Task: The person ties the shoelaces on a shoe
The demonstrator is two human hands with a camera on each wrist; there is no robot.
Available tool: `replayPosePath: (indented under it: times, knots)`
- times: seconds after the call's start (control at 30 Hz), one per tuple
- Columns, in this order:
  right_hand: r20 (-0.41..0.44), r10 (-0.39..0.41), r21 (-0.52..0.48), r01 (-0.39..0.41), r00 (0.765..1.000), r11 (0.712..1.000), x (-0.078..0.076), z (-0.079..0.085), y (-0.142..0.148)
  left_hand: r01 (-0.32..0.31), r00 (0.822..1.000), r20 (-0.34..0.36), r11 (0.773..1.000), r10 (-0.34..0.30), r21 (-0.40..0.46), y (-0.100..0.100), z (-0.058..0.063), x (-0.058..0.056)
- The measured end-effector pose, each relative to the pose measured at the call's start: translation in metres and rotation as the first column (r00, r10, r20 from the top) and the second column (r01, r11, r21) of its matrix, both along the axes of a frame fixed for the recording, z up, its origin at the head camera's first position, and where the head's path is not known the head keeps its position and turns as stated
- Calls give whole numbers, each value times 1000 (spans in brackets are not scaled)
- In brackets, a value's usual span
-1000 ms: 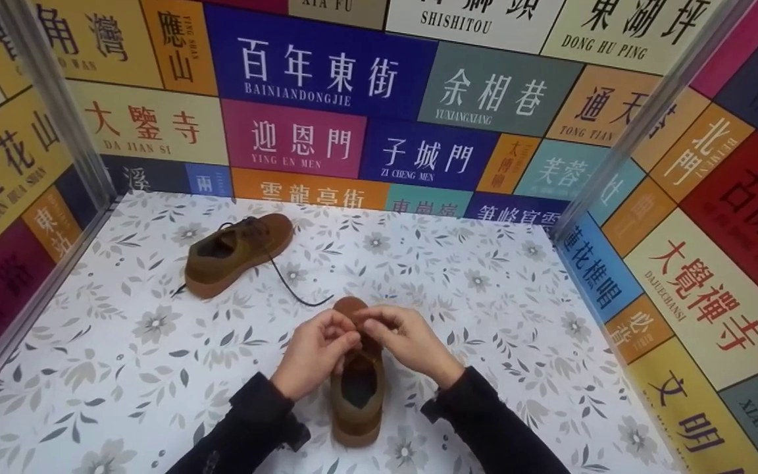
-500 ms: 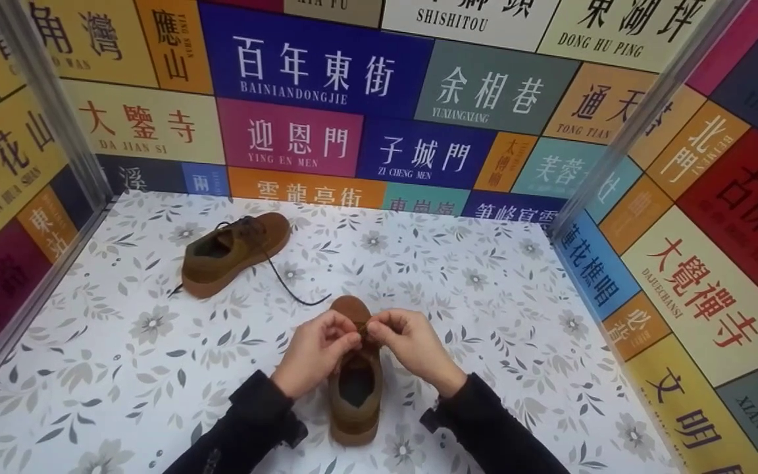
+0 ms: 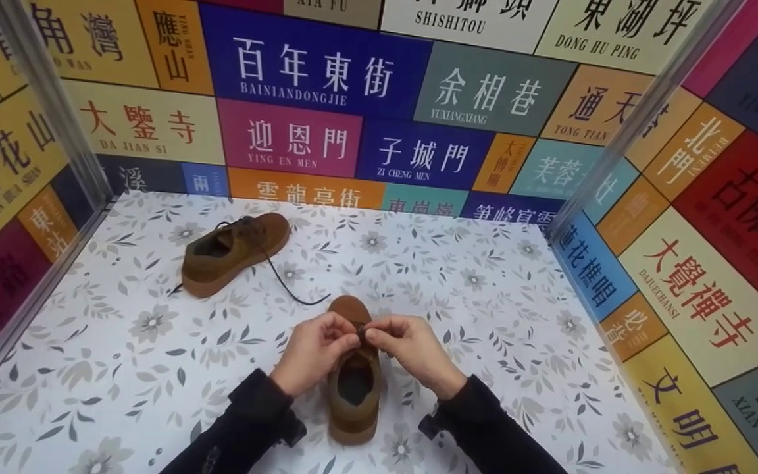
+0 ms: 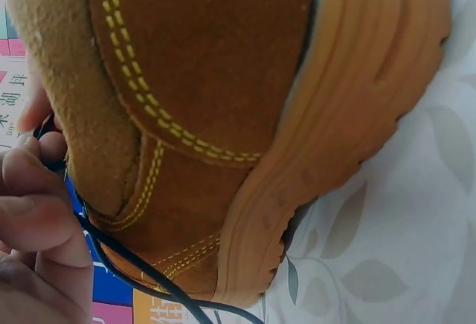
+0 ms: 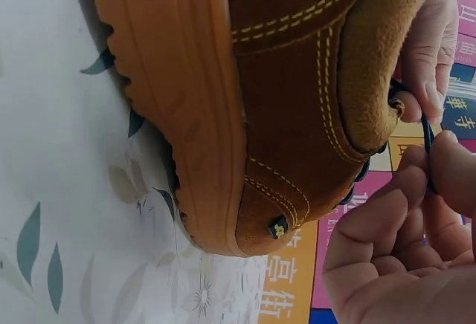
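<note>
A brown suede shoe stands on the table with its toe pointing away from me. Over its tongue, my left hand and right hand meet, fingertips almost touching. A dark shoelace is pinched between the thumb and fingers of my right hand in the right wrist view. In the left wrist view, my left hand pinches the lace too, and dark lace strands trail along the shoe's side. The fingers partly cover the eyelets.
A second brown shoe lies at the back left, its loose lace stretching toward the first shoe's toe. White flower-patterned cloth covers the table. Panels with coloured lettering enclose the back and both sides.
My right fingertips have come down from over the toe to beside the left ones, and a dark bit of lace shows between them. My left hand and both shoes have hardly moved.
</note>
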State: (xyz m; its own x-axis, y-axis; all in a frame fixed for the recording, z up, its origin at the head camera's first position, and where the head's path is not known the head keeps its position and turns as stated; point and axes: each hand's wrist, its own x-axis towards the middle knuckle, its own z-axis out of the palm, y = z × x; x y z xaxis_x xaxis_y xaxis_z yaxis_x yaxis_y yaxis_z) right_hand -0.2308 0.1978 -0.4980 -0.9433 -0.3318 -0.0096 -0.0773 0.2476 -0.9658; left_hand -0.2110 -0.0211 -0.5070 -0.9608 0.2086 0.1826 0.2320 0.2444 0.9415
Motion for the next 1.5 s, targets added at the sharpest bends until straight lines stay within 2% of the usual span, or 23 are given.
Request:
replayPosePath:
  times: [0.17, 0.3, 0.4, 0.63, 0.97, 1.07, 1.17, 1.27, 1.3, 1.37, 1.43, 1.5]
  knots:
    - [-35, -36, 50, 38, 999, 998, 0, 0, -2, -18, 1000, 13, 1000, 17, 4, -1, 1, 0]
    - [-34, -53, 72, 55, 998, 996, 0, 1, -4, -56, 996, -77, 997, 52, -50, -2, 1, 0]
    - [-4, -75, 32, 75, 997, 997, -1, 0, -5, -71, 989, -135, 993, 58, -90, -3, 0, -1]
    - [90, -124, -127, 135, 988, 983, -1, -5, -4, -57, 985, -167, 990, 35, -130, -4, -2, -1]
    - [126, -87, -165, 107, 988, 980, 1, -1, -7, -26, 991, -130, 994, 12, -104, -7, 0, -2]
    - [125, -86, -164, 106, 988, 981, 1, 0, -8, -58, 990, -136, 992, 42, -111, -13, 1, -5]
    - [126, -88, -167, 109, 988, 980, 0, 0, -8, -138, 973, -205, 975, 102, -173, -21, -1, -9]
    - [133, -92, -167, 114, 987, 979, 0, -1, -7, -205, 956, -261, 939, 132, -276, -30, -5, -13]
    - [136, -95, -164, 117, 986, 979, 0, -1, -6, -212, 956, -263, 928, 131, -308, -32, -7, -13]
    - [137, -99, -158, 121, 986, 980, 0, -2, -6, -193, 967, -228, 916, 116, -352, -36, -11, -13]
    - [132, -103, -149, 123, 986, 981, 0, -2, -5, -167, 977, -185, 915, 104, -367, -38, -14, -12]
    - [125, -105, -144, 123, 987, 982, 0, -2, -5, -156, 981, -170, 918, 99, -365, -37, -16, -11]
